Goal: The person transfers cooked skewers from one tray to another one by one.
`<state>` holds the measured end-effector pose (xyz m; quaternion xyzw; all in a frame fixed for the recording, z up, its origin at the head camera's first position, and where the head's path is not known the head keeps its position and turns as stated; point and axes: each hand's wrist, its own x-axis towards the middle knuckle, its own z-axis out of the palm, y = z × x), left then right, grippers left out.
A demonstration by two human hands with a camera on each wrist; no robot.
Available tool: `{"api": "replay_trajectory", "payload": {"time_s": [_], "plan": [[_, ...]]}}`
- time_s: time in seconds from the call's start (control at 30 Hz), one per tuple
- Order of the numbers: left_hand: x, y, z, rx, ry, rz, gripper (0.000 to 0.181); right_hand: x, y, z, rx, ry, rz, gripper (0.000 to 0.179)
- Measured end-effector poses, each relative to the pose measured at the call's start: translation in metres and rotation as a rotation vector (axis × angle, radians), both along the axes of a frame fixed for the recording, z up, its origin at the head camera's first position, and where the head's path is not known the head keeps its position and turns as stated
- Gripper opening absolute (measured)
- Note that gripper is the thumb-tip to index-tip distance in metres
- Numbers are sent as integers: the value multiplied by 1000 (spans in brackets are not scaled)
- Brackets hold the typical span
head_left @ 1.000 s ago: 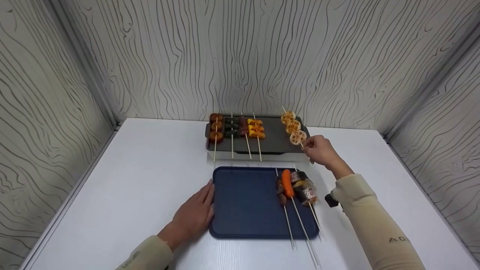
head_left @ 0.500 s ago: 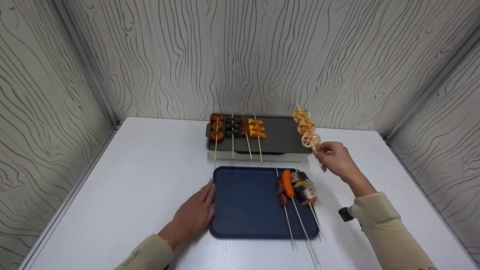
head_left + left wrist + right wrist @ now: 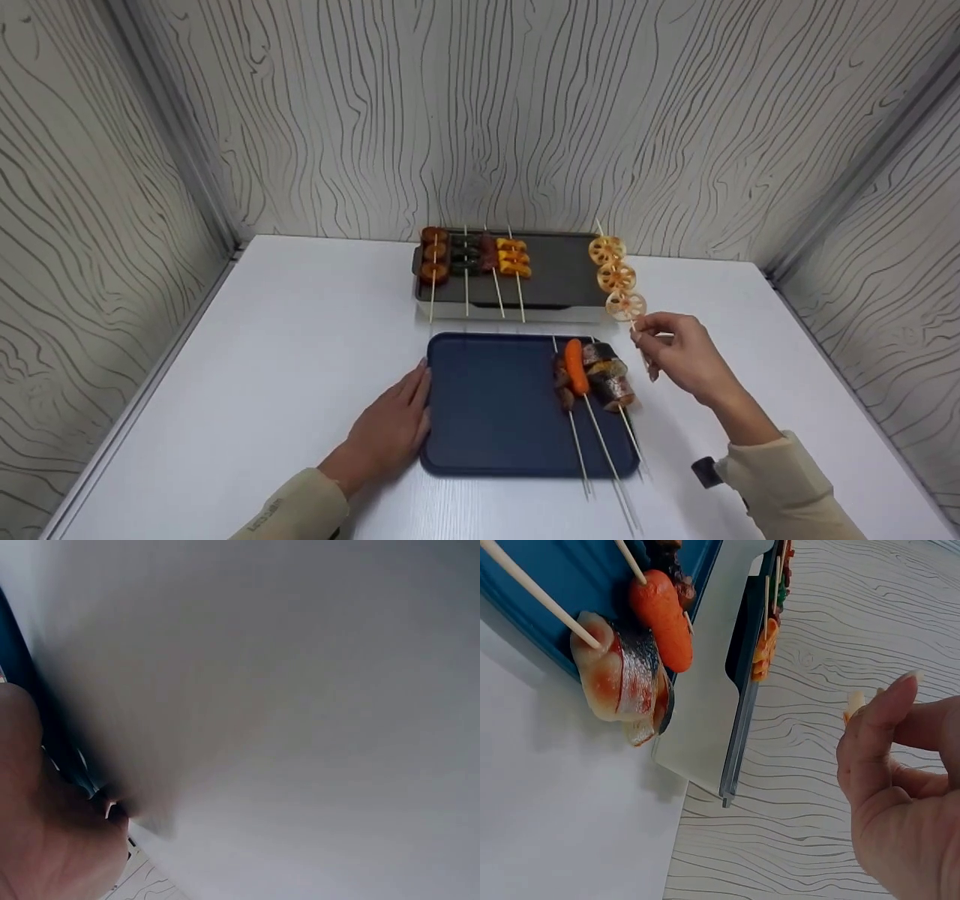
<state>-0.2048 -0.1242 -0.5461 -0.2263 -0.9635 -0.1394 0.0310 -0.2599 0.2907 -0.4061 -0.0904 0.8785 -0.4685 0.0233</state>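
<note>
My right hand [image 3: 686, 356] pinches the stick of a lotus root skewer [image 3: 616, 277], whose three pale slices overlap the right end of the black grill plate [image 3: 562, 281] in the head view. In the right wrist view the fingers hide most of this skewer. My left hand [image 3: 386, 427] rests with straight fingers along the left edge of the blue tray [image 3: 491, 412]. On the tray's right side lie a sausage skewer [image 3: 575, 367], a dark brown meat skewer [image 3: 562, 382] and a fish skewer [image 3: 622, 675] with silvery skin.
Across the grill's left half lie a skewer of round brown slices [image 3: 433, 255], a dark green skewer [image 3: 465, 253], a dark red skewer [image 3: 488, 251] and a yellow skewer [image 3: 513, 257]. Sticks overhang the front edges of grill and tray. A patterned wall [image 3: 480, 112] stands behind the table.
My right hand has moved right and toward me with the lotus root skewer, from over the grill plate to its right edge. My left hand and the tray have stayed put.
</note>
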Motion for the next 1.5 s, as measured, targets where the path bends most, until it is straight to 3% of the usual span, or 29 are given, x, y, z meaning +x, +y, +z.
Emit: {"api": "replay_trajectory", "payload": {"time_s": [0.23,0.47,0.8,1.23,1.5], "plan": [[-1,0,-2,2,4,-1,59,25,-6,-10,2,-31,16,18],[-2,0,-4,-2,19,4,59,50,-17,-20,-1,-137,38,21],[1,1,0,8,10,9,59,72,-33,-34,-20,-209,101,10],[1,1,4,44,4,-1,58,73,-61,-64,-90,-274,105,9],[-1,0,-3,28,12,11,59,69,-80,-78,-106,-259,106,5]]}}
